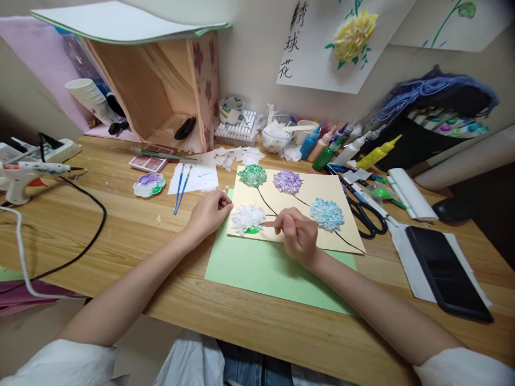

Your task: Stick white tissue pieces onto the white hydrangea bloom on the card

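A cream sheet of card (298,241) lies on a light green sheet (277,276). It bears green (252,176), purple (287,182), blue (326,214) and white (247,219) raised flowers with dark drawn stems. Closed around a flat wooden craft stick (270,223), my right hand (298,233) is over the card, and the stick's tip touches or nearly touches the white flower's right side. Green paint shows under that flower's lower edge. My left hand (211,212) rests at the card's left edge with curled fingers; whatever they hold, if anything, is hidden.
Two thin brushes (183,190) on paper and a paint palette (149,184) lie to the left, near a hot glue gun (24,177). Paint bottles (325,153) stand behind the card. Scissors (367,219) and a phone (448,273) are at right.
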### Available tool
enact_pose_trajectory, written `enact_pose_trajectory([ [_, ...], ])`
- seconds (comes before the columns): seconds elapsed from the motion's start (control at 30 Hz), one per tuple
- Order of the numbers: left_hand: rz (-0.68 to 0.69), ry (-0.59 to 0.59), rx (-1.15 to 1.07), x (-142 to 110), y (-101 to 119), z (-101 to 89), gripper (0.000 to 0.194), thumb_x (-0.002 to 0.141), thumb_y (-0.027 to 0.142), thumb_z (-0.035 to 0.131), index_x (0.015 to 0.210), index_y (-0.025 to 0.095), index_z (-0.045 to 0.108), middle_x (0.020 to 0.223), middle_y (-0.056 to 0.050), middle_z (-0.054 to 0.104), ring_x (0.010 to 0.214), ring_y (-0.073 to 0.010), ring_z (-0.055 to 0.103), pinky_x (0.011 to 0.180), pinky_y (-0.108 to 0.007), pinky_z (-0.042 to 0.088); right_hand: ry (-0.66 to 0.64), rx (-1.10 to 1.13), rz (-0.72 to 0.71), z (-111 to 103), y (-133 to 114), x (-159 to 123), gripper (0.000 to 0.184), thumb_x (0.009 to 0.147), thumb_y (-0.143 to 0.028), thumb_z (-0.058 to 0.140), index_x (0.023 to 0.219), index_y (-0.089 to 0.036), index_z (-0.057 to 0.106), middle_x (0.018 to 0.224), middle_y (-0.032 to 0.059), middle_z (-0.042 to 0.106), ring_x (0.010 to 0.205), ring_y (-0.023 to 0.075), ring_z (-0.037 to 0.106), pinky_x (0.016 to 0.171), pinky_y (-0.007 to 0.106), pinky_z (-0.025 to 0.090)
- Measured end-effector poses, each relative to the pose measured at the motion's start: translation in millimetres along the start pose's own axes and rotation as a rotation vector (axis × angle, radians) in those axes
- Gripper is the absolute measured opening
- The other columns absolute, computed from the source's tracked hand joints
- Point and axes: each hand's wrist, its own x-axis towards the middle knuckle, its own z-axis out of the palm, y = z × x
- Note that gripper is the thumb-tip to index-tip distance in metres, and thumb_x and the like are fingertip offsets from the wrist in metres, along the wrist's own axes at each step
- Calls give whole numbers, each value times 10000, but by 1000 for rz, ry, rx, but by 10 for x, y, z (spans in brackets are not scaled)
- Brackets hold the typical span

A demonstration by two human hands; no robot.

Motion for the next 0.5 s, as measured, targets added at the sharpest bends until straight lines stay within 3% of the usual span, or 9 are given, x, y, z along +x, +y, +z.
enact_pose_trajectory([
  [0.17,-6,32,-49,27,-32,-60,125,820,277,532,798,201,628,804,-21,654,768,-177,578,667,-290,412,68,128,41,10,71,-164,290,957,-204,340,708,-209,488,573,-21,496,493,113,471,482,257,368],
  [0.33,-19,343,155,160,-213,-278,187,856,349,519,881,191,615,900,-63,635,875,-218,555,765,-331,416,47,191,86,54,116,-219,289,952,-200,339,711,-205,498,593,-8,505,532,124,494,491,265,371],
  [0.5,-102,258,279,231,-372,-331,195,827,358,563,906,186,610,952,-93,616,946,-253,538,818,-370,421,26,191,84,53,114,-214,297,954,-203,336,706,-206,499,588,-5,510,533,128,497,482,266,371],
])
